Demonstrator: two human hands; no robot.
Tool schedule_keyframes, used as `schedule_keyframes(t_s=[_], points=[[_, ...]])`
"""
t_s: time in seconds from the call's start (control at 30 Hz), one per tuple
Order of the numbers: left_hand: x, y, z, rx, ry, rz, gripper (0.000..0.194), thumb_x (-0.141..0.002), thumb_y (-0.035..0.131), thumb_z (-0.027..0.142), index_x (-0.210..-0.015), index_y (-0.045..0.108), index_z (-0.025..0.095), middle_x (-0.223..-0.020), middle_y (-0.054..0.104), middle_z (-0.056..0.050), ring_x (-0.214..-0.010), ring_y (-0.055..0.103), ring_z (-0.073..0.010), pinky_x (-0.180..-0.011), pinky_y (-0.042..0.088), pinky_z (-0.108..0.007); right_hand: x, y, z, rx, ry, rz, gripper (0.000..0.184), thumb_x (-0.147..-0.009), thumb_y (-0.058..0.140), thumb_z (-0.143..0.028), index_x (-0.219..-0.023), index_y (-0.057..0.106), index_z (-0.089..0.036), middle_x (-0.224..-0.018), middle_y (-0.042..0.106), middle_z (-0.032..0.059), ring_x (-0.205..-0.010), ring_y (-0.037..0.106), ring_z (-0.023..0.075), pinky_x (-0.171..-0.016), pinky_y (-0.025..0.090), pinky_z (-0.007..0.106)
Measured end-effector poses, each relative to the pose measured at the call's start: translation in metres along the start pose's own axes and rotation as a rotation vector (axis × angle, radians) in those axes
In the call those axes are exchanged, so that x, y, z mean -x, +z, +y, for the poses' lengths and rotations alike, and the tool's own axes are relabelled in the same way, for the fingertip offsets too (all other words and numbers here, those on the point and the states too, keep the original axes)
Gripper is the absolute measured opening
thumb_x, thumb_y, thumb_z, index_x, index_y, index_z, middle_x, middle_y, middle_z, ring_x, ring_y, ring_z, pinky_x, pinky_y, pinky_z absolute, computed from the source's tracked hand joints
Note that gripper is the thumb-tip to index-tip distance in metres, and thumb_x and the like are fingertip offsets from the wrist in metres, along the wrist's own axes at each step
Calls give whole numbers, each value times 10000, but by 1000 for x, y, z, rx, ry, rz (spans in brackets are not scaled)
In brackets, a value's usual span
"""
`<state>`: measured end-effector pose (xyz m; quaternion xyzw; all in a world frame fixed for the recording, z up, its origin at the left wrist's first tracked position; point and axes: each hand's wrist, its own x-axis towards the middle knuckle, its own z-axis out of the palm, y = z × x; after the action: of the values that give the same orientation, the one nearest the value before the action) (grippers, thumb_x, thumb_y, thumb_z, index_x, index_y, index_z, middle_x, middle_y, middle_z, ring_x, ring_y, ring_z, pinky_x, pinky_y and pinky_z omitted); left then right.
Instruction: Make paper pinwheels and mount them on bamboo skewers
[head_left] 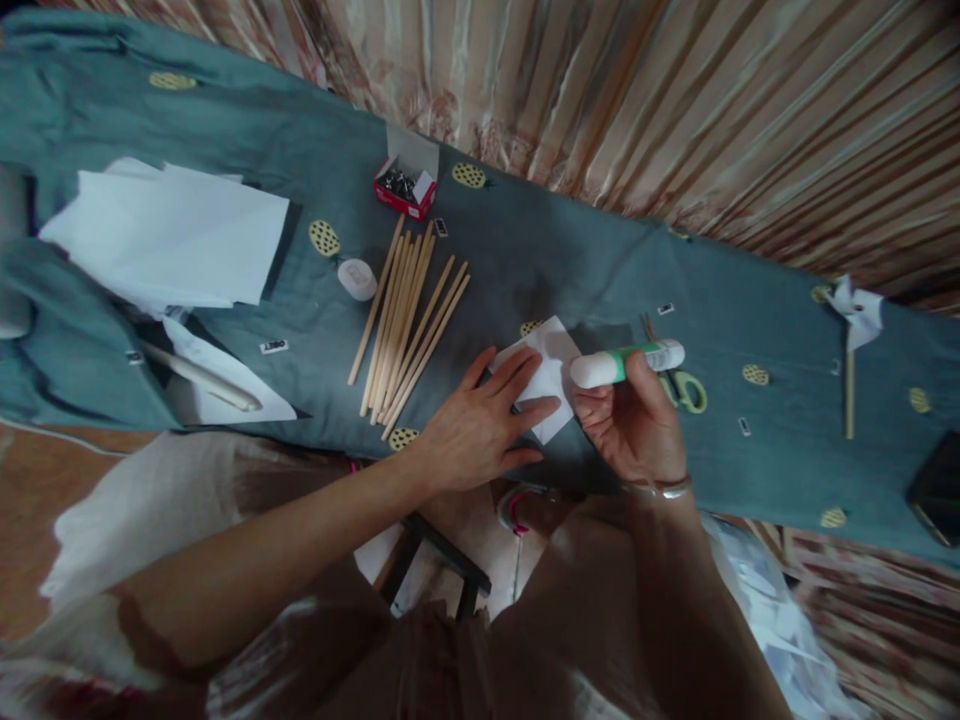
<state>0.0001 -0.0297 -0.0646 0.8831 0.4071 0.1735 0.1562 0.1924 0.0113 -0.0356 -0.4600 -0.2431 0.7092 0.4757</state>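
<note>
My left hand (476,425) lies with spread fingers on a small square of white paper (553,362), pressing it against the cloth. My right hand (634,425) is closed around a white and green glue stick (621,364), held sideways over the right edge of the paper. Part of the paper is hidden under my left fingers. Just beyond my right hand lie scissors with green handles (691,392), partly covered by the hand and glue stick.
Several wooden sticks (405,310) lie left of the paper, near a white rounded piece (356,279) and a red box of small dark metal pieces (405,190). White paper sheets (187,230) are stacked at left. A paper pinwheel (855,315) lies far right on the green tablecloth (787,450).
</note>
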Motion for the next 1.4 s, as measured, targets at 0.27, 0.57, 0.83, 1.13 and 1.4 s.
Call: schedule_keyframes(t_s=[0.27,0.57,0.83,1.13,1.4], points=[[0,-1,0,-21,1,2,622,-844,643,539,-1366,491,237,-1539,358,-206,-1456,288,-365,-1133,258,-613,0,1,-5,-121,128,-33,326,-634,867,-408,-738,619,-224,-700,610,-46,-534,478,39,-423,438,138],[-1,-1,1,-11,0,0,628,-836,661,527,-1364,500,228,-1546,353,-203,-1447,299,-369,-1138,254,-606,0,-1,-4,124,52,-114,347,-777,686,-579,-795,647,-234,-703,552,-13,-534,415,73,-400,375,191],[0,-1,0,-9,1,-2,620,-838,659,523,-1360,509,223,-1534,367,-211,-1444,304,-374,-1132,252,-614,1,-3,-2,172,0,-74,303,-774,688,-536,-830,671,-239,-753,625,-4,-640,548,113,-516,487,241],[-1,-1,0,14,1,0,606,-836,672,497,-1355,512,227,-1550,345,-203,-1449,297,-367,-1131,249,-612,4,-3,-6,837,-479,202,283,-698,789,-401,-853,655,-206,-804,696,20,-737,643,185,-752,551,378],[0,0,0,8,8,14,609,-831,667,521,-1340,521,222,-1546,346,-211,-1451,296,-369,-1130,254,-616,7,-5,2,1289,-553,145,339,-790,693,-499,-934,626,-200,-867,707,68,-789,661,228,-764,532,415]])
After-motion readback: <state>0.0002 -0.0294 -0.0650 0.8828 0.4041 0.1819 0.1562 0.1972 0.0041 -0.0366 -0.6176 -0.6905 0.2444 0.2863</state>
